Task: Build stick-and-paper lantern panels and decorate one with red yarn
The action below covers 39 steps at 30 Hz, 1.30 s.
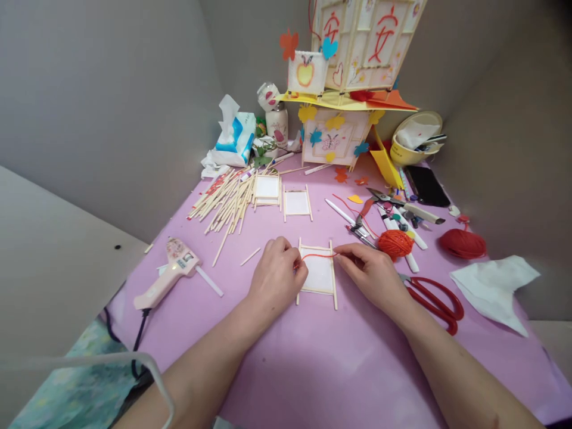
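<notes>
A length of red yarn (318,255) runs between my two hands, crossing over a small stick frame (317,292) with a white panel that lies on the purple table. My left hand (279,268) is closed on the yarn's left end, beside the frame's left stick. At the right stick, my right hand (366,268) pinches the other end between thumb and fingers. Just beyond my right hand sits an orange-red yarn ball (395,243). Red-handled scissors (435,304) lie partly behind my right wrist.
A pink glue gun (172,271) lies at left. Behind are a pile of wooden sticks (230,202), two more frames (297,202) (267,186) and a tall decorated paper lantern (333,140). Pliers (360,221), pens, a dark red yarn ball (462,243) and a tissue (496,286) occupy the right.
</notes>
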### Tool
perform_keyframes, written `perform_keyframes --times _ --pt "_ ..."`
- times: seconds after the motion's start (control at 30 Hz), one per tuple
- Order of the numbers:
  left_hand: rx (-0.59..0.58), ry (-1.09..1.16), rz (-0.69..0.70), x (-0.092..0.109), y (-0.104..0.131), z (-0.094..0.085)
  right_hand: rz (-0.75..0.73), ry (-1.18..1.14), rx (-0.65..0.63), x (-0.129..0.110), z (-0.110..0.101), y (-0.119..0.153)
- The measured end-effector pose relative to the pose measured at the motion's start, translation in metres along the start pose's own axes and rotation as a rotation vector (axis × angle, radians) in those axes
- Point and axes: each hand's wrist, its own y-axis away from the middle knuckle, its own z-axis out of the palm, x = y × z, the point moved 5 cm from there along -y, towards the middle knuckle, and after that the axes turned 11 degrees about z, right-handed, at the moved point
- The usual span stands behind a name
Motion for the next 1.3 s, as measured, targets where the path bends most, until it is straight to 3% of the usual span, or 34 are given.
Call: perform_keyframes --times 0.2,0.4,0.73,0.83,1.0,1.3 --pt "-0.001 0.004 -0.006 0.0 0.0 -0.001 -0.002 0.032 0.102 0.008 -0.003 -0.003" --pt "-0.018 0.008 -0.014 0.0 0.001 -0.001 -0.074 0.071 0.033 0.006 0.004 -0.002" --pt "0.002 0.033 -0.026 0.0 0.001 -0.003 -0.28 0.15 0.073 -0.007 0.008 0.008" --pt "0.052 0.058 0.033 0.0 -0.004 -0.004 -0.304 0.172 0.073 -0.006 0.009 0.009" --pt "-0.084 0.111 0.235 0.006 -0.017 0.011 -0.339 0.21 0.065 -0.003 0.01 0.01" --pt "-0.166 0.064 0.213 0.004 -0.017 0.021 -0.339 0.233 0.031 -0.004 0.011 0.012"
